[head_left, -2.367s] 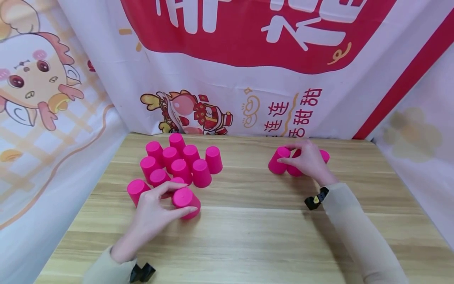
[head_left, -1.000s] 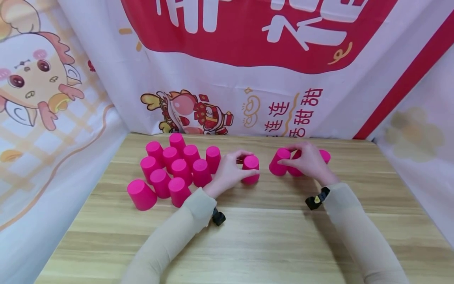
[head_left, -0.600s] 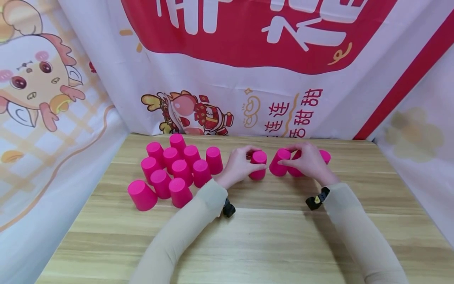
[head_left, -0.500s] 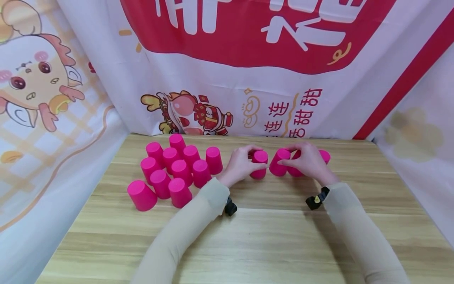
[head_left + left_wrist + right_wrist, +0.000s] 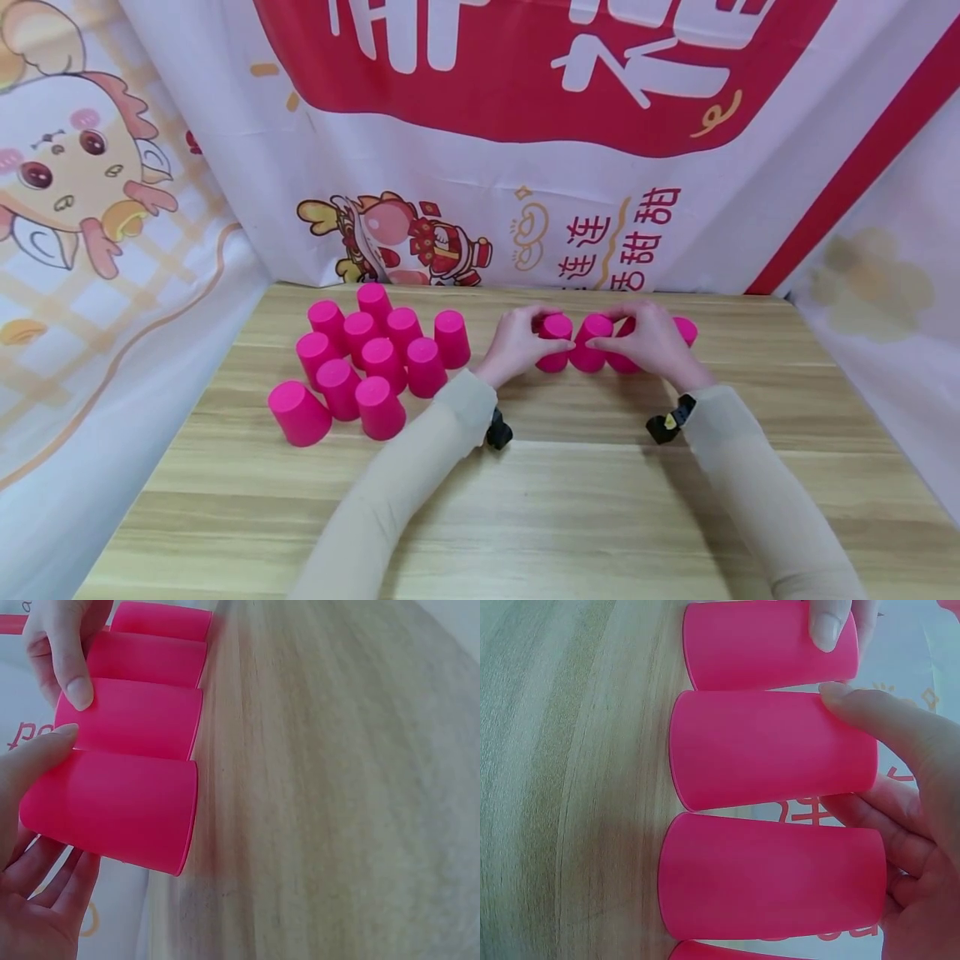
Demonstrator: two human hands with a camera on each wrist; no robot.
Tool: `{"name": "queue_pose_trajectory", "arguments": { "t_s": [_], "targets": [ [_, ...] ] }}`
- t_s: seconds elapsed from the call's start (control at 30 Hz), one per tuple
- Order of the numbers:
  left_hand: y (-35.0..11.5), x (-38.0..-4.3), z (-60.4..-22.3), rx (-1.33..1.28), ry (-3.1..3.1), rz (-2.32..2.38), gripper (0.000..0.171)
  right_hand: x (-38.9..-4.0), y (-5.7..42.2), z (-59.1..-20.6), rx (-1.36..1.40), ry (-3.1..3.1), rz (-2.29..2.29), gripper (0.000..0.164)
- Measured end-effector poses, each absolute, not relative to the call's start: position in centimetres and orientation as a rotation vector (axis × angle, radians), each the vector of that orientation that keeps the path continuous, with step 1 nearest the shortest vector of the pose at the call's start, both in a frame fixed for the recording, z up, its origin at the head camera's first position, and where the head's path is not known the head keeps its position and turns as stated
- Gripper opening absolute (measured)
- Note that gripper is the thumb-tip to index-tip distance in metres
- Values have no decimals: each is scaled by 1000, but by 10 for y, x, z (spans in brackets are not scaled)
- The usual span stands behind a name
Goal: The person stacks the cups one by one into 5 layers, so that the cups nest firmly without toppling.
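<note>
My left hand [image 5: 517,343] pinches a pink plastic cup [image 5: 554,343] between thumb and fingers near its closed top. Right beside it stands another pink cup [image 5: 588,343], gripped the same way by my right hand [image 5: 651,340]. All the cups are upside down. In the left wrist view the left hand's cup [image 5: 120,810] is in front, its side close against the right hand's cup [image 5: 139,716]. Farther right in the same row stand a cup [image 5: 772,877] partly behind the right hand in the head view and an end cup [image 5: 684,331].
At the left of the wooden table [image 5: 525,517], several more upside-down pink cups stand in a loose cluster [image 5: 383,360]. A lone cup [image 5: 300,413] is at its near left corner. A printed cloth backdrop [image 5: 480,158] rises behind the table's far edge.
My left hand has carried its cup from the cluster rightward and slid it up to the cup under my right hand, closing the gap. The right hand has stayed nearly still.
</note>
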State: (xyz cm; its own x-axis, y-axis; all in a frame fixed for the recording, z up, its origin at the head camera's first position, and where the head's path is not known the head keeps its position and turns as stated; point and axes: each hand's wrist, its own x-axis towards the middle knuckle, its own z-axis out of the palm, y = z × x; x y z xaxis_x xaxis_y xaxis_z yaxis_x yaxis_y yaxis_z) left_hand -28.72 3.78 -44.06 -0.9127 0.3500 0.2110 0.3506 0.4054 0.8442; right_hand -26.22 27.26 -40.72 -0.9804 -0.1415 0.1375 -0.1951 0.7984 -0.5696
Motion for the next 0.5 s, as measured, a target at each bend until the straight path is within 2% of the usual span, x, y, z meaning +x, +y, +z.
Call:
{"name": "queue_pose_trajectory", "arguments": {
  "t_s": [0.17, 0.33, 0.4, 0.5],
  "targets": [
    [37, -288, -442, -642, -2636, -1613, 67, -263, 273, -408, 323, -2896, 904, 57],
    [35, -285, -443, -618, -2676, -1625, 89, -258, 274, -405, 337, -2887, 898, 85],
    [32, -281, -441, -607, -2677, -1650, 92, -254, 274, -400, 296, -2876, 932, 95],
    [25, -274, -432, -603, -2656, -1675, 92, -251, 272, -391, 288, -2853, 973, 99]
  ]
}}
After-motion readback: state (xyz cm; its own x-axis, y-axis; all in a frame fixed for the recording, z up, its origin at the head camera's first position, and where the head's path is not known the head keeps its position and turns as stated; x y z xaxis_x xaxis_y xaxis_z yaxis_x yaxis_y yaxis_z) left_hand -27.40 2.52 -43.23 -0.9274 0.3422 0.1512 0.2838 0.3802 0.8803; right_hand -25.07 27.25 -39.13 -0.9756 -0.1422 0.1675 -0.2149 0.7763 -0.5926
